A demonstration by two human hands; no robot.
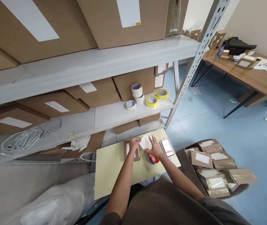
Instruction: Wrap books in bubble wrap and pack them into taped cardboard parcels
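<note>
My left hand pinches the left edge of a small white slip of paper above the pale yellow table. On the slip's right side is my right hand, its fingers apart and overlapping the slip; whether they touch it I cannot tell. A small cardboard box with a white label lies under my left hand and is partly hidden by it. Just below my right hand sits a red and blue tape dispenser. A phone with a lit screen lies to the right.
Rolls of white tape and yellow tape stand on the grey shelf ahead, among large cartons. At right, a big open carton holds several small labelled boxes. A coiled white cable lies left.
</note>
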